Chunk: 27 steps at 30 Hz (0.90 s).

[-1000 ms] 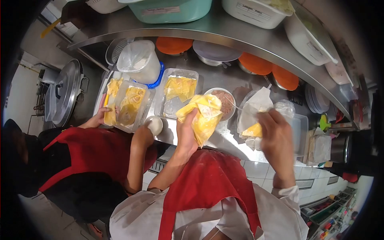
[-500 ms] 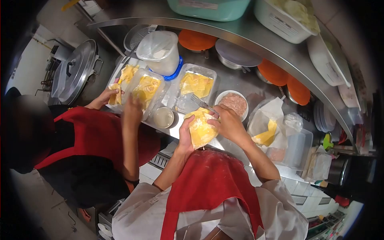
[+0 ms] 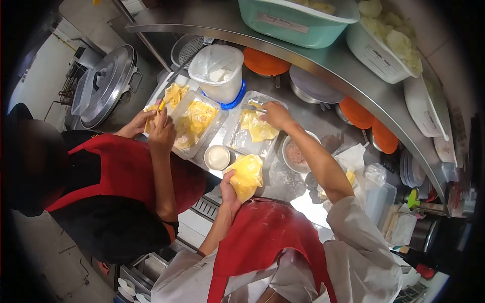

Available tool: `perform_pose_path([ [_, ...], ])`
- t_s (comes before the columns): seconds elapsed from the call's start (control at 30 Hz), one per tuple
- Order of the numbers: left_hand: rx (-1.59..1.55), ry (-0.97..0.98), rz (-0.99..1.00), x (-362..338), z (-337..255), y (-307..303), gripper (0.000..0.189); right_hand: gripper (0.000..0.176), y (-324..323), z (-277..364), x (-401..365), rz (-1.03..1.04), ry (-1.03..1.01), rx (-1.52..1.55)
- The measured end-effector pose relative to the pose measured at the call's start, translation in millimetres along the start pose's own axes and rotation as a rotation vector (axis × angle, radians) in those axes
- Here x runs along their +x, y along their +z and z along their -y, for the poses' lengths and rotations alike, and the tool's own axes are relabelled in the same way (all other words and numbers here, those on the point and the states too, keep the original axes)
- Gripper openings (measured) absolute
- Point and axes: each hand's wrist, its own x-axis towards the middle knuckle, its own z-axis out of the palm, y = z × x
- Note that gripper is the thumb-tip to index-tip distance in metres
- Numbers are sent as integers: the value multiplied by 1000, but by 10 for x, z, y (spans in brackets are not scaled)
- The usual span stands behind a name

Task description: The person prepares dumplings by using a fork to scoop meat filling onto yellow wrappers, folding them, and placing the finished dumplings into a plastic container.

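Note:
My left hand (image 3: 230, 192) grips a stack of floury yellow dough wrappers (image 3: 245, 175) near the counter's front edge. Farther forward, my right hand (image 3: 277, 117) is closed around a fork (image 3: 251, 107), whose end points left over a clear plastic tray (image 3: 245, 144). Folded yellow dumplings (image 3: 258, 126) lie in that tray, just below my fingers. Beneath my right forearm is a white bowl of pink minced meat (image 3: 295, 153), partly covered. A small round cup of pale liquid (image 3: 217, 157) stands just left of the wrappers.
At left, a co-worker's hands (image 3: 154, 126) hold yellow dough and a yellow-handled tool over a second tray of dumplings (image 3: 196, 121). Behind stands a white tub of flour (image 3: 218, 76). A steel shelf (image 3: 303, 60) with basins overhangs the back; orange-lidded pots (image 3: 265, 61) sit underneath.
My right hand has moved from the wrappers forward to the dumpling tray, fork still in it. The left hand has shifted slightly down and left with the wrappers. The view has also shifted.

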Motion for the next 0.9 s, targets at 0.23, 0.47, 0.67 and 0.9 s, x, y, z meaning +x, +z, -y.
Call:
perform_pose_path([
  [0.23, 192, 236, 333, -54, -111, 57, 61, 17, -258, -186, -195, -97, -25, -157],
  [0.47, 626, 299, 502, -85, -351, 699, 53, 22, -1133, -209, -1636, -271, 86, 171],
  [0.67, 59, -48, 538, -152, -259, 828, 57, 21, -1211, 67, -2449, -251, 300, 378],
  [0.9, -161, -282, 409, 27, 63, 777, 59, 18, -673, 763, -2535, -364, 173, 652],
])
